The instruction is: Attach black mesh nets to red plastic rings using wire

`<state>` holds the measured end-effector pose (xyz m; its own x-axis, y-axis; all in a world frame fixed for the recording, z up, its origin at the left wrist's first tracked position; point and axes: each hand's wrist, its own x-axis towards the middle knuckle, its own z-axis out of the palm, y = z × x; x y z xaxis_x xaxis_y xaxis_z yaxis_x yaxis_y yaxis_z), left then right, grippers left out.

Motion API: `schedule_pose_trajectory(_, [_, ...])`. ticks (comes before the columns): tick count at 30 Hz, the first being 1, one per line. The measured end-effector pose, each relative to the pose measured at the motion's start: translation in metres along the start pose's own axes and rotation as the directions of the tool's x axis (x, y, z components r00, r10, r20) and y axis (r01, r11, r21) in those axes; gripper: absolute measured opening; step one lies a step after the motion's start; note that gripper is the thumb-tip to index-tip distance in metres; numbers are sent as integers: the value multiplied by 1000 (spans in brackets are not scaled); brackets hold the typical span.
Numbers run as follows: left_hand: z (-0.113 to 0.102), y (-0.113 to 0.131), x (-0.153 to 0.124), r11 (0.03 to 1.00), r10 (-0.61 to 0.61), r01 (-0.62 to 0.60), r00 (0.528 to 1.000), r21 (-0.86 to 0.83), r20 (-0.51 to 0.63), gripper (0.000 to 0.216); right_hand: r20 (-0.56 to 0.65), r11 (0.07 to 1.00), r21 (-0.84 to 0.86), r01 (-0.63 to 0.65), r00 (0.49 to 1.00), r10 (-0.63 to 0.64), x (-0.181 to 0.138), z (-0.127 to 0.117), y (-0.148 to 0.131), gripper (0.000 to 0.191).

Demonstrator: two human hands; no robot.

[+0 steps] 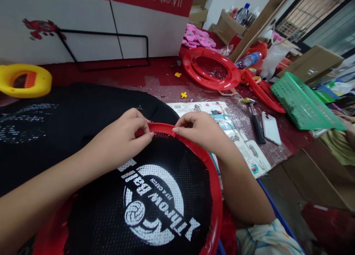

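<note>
A round red plastic ring (213,196) lies tilted in front of me, with black mesh fabric (111,210) across it that carries a white "Throw Ball" print. My left hand (131,131) pinches the ring's far rim between thumb and fingers. Just to its right, my right hand (198,131) pinches the same rim, thumb and forefinger together. A short stretch of red rim and mesh edge shows between the two hands. Behind my left arm spreads another black mesh piece (83,99) with a faint white print.
A large white and red carton (155,33) and a black wire frame (105,34) stand behind. A yellow handle-like part (41,81) lies left. Rightward are red rings (191,63), a hammer (257,125), a white phone (271,127) and a green basket (296,99). Another person's arm (344,136) shows far right.
</note>
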<state>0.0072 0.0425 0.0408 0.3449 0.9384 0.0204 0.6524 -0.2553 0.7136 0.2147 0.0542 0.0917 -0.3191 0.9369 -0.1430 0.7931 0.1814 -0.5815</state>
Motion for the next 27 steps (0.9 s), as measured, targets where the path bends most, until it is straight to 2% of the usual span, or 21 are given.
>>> schedule_pose_trajectory(3, [0,-1,0,1000,5,-5,1000,0,9,30,130,998,-48,-29,991,35,-5,-12,0,22])
schedule_pose_trajectory(6, [1,-2,1,1000,13,-13,1000,9,2,30,259,989,-139,-44,963,79,-8,-18,-1,19])
schedule_pose_trajectory(8, [1,-1,0,1000,21,-21,1000,15,-4,31,287,982,-184,-50,952,102,-8,-18,-2,15])
schedule_pose_trajectory(15, [-1,3,-2,1000,13,-14,1000,26,26,31,267,953,-303,-13,959,98,-9,-11,-7,23])
schedule_pose_trajectory(18, [0,1,-2,1000,11,-11,1000,27,10,32,224,947,-321,-17,970,93,-11,-10,-9,15])
schedule_pose_trajectory(27, [0,-5,-3,999,27,-27,1000,34,-14,31,182,982,-188,-27,981,62,-9,-18,0,13])
